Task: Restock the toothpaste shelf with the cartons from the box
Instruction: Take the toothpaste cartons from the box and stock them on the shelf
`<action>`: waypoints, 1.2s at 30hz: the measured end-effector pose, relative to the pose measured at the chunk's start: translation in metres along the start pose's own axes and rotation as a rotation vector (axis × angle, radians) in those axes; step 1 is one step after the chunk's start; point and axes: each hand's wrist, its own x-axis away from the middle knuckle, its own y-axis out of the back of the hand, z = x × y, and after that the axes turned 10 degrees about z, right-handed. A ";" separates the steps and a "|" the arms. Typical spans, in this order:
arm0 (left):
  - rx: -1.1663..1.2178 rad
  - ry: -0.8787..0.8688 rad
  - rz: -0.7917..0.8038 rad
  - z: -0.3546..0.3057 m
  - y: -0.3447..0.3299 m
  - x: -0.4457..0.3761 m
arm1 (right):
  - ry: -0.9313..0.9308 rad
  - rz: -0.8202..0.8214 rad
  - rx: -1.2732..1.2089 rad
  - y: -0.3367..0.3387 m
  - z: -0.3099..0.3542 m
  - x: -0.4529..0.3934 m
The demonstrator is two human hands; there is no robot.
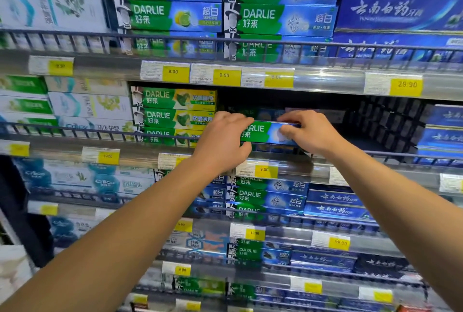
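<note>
A green-and-blue toothpaste carton [263, 132] is gripped at both ends, the left hand [225, 140] curled round one, the right hand [307, 132] round the other. It is held level just above the shelf rail [363, 154], beside the stacked green-and-yellow cartons [175, 111].

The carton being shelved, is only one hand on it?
No, the left hand and right hand both grip the carton.
</note>
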 end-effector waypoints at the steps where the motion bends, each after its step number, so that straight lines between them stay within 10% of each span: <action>1: -0.006 0.002 0.013 -0.001 0.000 -0.001 | -0.011 0.002 -0.003 0.000 -0.001 -0.001; 36: -0.188 0.010 0.135 0.002 -0.029 0.005 | -0.139 -0.162 0.301 -0.019 0.001 0.035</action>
